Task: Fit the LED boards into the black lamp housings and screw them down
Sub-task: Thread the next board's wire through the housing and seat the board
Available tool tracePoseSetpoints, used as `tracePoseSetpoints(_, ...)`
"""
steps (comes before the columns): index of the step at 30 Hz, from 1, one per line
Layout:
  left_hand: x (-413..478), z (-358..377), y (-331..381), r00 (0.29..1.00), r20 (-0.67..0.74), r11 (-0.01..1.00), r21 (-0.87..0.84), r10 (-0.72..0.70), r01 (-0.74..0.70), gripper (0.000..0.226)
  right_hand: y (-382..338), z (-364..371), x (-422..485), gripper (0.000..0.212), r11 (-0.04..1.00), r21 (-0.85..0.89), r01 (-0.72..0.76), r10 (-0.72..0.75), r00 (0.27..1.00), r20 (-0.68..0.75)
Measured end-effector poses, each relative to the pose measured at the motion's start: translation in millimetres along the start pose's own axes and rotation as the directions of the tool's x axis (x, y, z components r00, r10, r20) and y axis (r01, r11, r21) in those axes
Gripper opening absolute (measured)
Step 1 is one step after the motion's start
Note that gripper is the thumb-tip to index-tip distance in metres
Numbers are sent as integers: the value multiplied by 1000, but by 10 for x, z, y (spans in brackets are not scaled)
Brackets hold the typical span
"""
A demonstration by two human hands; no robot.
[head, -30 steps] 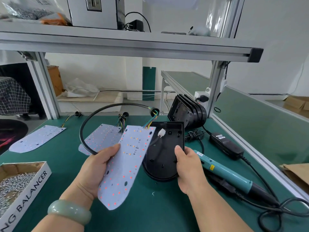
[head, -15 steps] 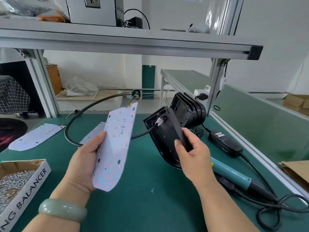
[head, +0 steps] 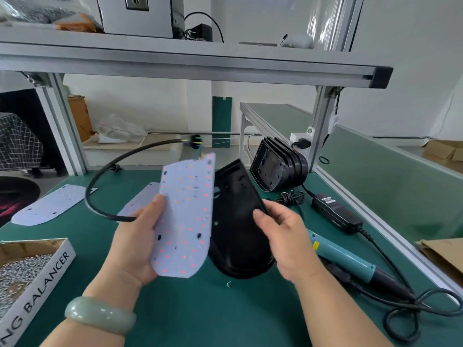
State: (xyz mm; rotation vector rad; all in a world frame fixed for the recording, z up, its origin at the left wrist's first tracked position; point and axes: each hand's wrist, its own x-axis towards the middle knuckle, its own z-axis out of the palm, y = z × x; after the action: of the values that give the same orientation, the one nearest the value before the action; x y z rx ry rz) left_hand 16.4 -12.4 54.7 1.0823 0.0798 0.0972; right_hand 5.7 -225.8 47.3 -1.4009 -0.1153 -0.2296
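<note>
Now, centre frame: left hand (head: pixel 135 241) pinches the LED board (head: pixel 185 216), thumb on its face, fingers curled behind. Right hand (head: pixel 285 236) grips the black housing (head: pixel 235 221) by its right edge, thumb inside. Both are held tilted above the desk (head: pixel 225 309), board just left of housing, not seated. Risk: the stiff cable (head: pixel 105 171) looping off the board's top could tug its wires or get trapped underneath, seating it crooked.

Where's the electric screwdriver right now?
In the head view, the teal electric screwdriver lies on the green bench mat at the right, partly behind the right hand, with the black power adapter just beyond it.
</note>
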Motion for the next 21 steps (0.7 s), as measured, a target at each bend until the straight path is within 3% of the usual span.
tracePoseSetpoints(3,-67,107,-67,989,148,997,78,-23,12,27,80,157,-36,21,994,81,-73,73,997,-3)
tracePoseSetpoints(5,-66,122,-89,983,175,996,84,-53,39,39,110,217,-41,22,983,143,-113,118,992,-33)
tracePoseSetpoints(10,-42,112,-64,995,95,964,265,-11,-15,48,153,276,-43,29,947,259,-188,202,979,-27)
tracePoseSetpoints(13,-88,147,-79,997,79,973,228,-1,-17,43,183,351,-59,20,939,277,-205,215,977,-7)
tracePoseSetpoints(16,-128,206,-122,988,112,986,139,-103,87,43,180,381,-81,43,902,333,-276,269,961,69)
tracePoseSetpoints(19,-132,187,-95,976,121,977,135,-181,164,48,167,377,-111,52,888,314,-336,289,939,188)
tracePoseSetpoints(21,-129,151,-58,968,156,973,151,-197,174,44,159,362,-98,57,898,292,-330,283,940,192)
